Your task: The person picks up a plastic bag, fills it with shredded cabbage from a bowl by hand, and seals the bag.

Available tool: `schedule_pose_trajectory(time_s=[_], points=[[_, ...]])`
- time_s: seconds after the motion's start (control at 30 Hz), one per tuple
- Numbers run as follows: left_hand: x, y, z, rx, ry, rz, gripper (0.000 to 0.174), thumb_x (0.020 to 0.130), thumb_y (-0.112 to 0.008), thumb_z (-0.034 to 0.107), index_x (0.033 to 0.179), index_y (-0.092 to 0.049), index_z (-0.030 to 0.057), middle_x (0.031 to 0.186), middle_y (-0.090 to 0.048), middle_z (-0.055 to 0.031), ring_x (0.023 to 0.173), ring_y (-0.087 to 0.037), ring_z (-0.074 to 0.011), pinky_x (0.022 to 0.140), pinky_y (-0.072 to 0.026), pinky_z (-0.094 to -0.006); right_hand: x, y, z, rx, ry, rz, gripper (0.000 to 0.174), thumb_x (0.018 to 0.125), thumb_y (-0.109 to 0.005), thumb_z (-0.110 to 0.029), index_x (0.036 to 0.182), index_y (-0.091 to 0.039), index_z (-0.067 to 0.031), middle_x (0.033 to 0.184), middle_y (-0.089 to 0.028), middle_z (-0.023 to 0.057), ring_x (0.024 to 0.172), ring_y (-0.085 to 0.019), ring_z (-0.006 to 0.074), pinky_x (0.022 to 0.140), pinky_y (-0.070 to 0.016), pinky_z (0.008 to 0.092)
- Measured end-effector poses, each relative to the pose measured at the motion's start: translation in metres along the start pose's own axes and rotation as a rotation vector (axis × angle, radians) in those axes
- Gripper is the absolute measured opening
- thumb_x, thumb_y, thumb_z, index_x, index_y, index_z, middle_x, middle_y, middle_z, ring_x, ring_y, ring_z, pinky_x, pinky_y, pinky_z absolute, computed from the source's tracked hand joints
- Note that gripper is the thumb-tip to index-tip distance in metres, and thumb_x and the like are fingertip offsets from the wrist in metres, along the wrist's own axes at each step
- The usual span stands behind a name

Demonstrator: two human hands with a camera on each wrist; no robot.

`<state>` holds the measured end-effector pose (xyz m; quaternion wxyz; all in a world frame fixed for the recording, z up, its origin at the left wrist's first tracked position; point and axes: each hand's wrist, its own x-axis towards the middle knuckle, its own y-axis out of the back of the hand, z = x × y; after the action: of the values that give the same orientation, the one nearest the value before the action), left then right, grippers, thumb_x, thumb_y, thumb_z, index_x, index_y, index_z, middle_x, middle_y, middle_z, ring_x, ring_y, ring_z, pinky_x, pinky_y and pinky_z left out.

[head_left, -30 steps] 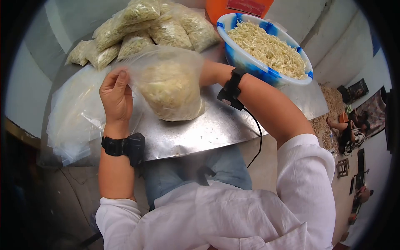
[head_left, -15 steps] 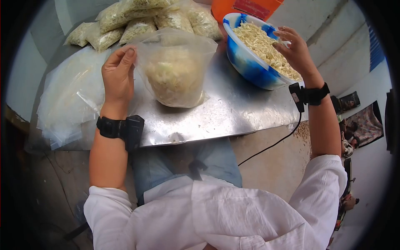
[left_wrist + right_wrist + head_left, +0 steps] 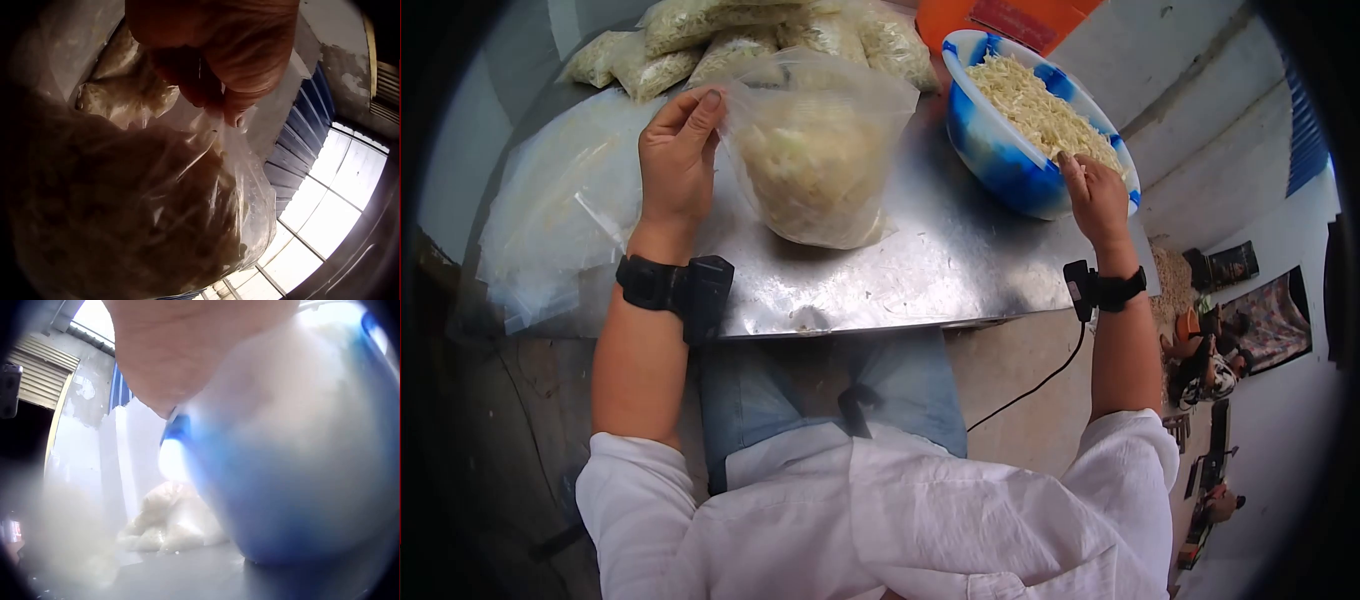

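Observation:
My left hand (image 3: 677,160) pinches the upper left edge of a clear plastic bag (image 3: 815,160) between thumb and fingers. Pale shredded vegetable fills much of the bag, which stands upright on the metal table (image 3: 830,295) with its mouth open. In the left wrist view the thin plastic (image 3: 215,162) gathers at the fingertips. At the near right rim of a blue-and-white bowl (image 3: 1000,155), my right hand (image 3: 1103,205) reaches over the edge, thumb showing by the rim. Its other fingers are partly hidden among the pale shreds (image 3: 1040,110), so I cannot tell whether they grip any.
Filled bags (image 3: 740,50) are piled at the back left of the table. Flat plastic bags (image 3: 550,210) lie in a stack to the left. An orange container (image 3: 1015,20) stands behind the bowl. A black cable (image 3: 1035,385) hangs from the right wrist camera.
My right hand has come out from beside the bag, crossed right over the bowl, and lowered to its near rim. The left hand keeps its pinch on the bag.

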<state>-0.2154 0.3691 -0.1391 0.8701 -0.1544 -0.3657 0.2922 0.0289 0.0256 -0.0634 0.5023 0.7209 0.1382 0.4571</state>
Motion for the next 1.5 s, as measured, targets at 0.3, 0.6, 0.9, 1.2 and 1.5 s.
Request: schedule_pose_trajectory(time_s=[0.3, 0.6, 0.9, 1.2, 1.5], points=[[0.003, 0.006, -0.006, -0.012, 0.001, -0.024, 0.013, 0.088, -0.057, 0.008, 0.098, -0.062, 0.0015, 0.094, -0.064, -0.0041, 0.086, -0.059, -0.0114, 0.080, -0.0461, -0.0227, -0.002, -0.008, 0.001, -0.154, -0.028, 0.156, 0.042, 0.089, -0.044, -0.042, 0.068, -0.058, -0.0080, 0.068, -0.057, 0.0149, 0.067, -0.056, 0.0346, 0.056, -0.0422, 0.0425], [0.008, -0.007, 0.008, 0.043, 0.039, 0.017, 0.013, 0.087, -0.058, 0.009, 0.097, -0.062, 0.0016, 0.090, -0.064, -0.0041, 0.082, -0.060, -0.0112, 0.074, -0.0486, -0.0224, 0.015, 0.022, -0.035, 0.567, 0.300, 0.263, 0.017, 0.077, -0.066, -0.018, 0.086, -0.064, -0.0026, 0.087, -0.061, 0.0085, 0.080, -0.058, 0.0193, 0.071, -0.0450, 0.0297], [-0.014, -0.049, 0.046, 0.159, 0.051, 0.048, 0.018, 0.082, -0.065, 0.010, 0.095, -0.063, -0.0022, 0.075, -0.059, -0.0017, 0.061, -0.049, -0.0069, 0.056, -0.0393, -0.0178, 0.007, -0.008, -0.170, 1.065, 0.287, 0.021, 0.039, 0.071, -0.074, -0.015, 0.105, -0.060, -0.0052, 0.097, -0.060, 0.0064, 0.078, -0.057, 0.0145, 0.070, -0.0465, 0.0267], [-0.030, -0.064, 0.060, 0.214, 0.077, 0.017, 0.017, 0.084, -0.062, 0.008, 0.097, -0.062, -0.0031, 0.077, -0.060, -0.0026, 0.061, -0.050, -0.0071, 0.057, -0.0436, -0.0185, 0.006, 0.017, -0.168, 0.870, 0.537, 0.144, 0.038, 0.070, -0.066, -0.005, 0.107, -0.060, -0.0138, 0.081, -0.060, 0.0070, 0.065, -0.057, 0.0194, 0.063, -0.0478, 0.0287], [-0.027, -0.079, 0.075, 0.428, 0.055, -0.061, 0.016, 0.083, -0.064, 0.010, 0.095, -0.064, -0.0006, 0.071, -0.056, -0.0006, 0.061, -0.048, -0.0075, 0.054, -0.0383, -0.0178, 0.028, 0.041, -0.139, 0.704, 0.610, -0.036, 0.009, 0.073, -0.064, -0.004, 0.080, -0.057, -0.0030, 0.070, -0.059, 0.0124, 0.065, -0.059, 0.0266, 0.060, -0.0467, 0.0318]])
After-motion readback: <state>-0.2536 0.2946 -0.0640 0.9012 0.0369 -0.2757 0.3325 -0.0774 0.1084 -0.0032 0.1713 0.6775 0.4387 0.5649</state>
